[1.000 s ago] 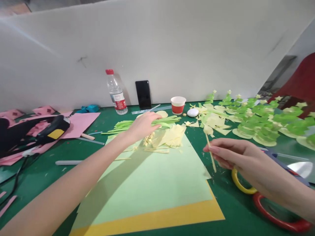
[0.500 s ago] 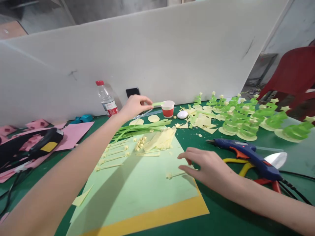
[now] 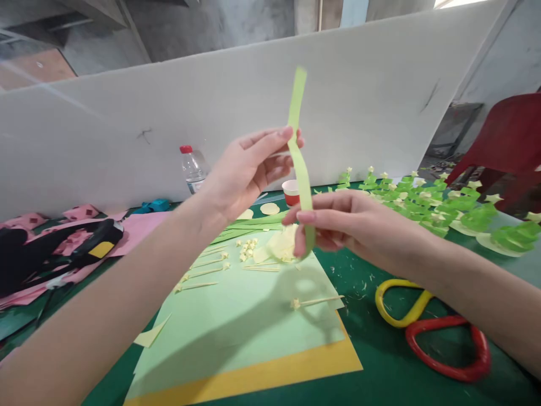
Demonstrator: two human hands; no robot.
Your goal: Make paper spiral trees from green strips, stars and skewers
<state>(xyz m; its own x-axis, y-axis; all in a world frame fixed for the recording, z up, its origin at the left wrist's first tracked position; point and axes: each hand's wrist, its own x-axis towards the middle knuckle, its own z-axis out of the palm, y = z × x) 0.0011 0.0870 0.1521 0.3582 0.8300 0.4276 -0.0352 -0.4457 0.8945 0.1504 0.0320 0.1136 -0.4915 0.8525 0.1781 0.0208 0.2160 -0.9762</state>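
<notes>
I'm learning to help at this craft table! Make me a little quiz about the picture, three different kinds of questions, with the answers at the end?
1. True or false: the left hand and the right hand both hold the green paper strip.

2. Which colour is the cap on the bottle?
A) blue
B) red
C) yellow

3. Fill in the missing word: the stick lying by itself near the right edge of the pale green sheet has a small paper ____ on its left end.

Key: 1. True. 2. B. 3. star.
</notes>
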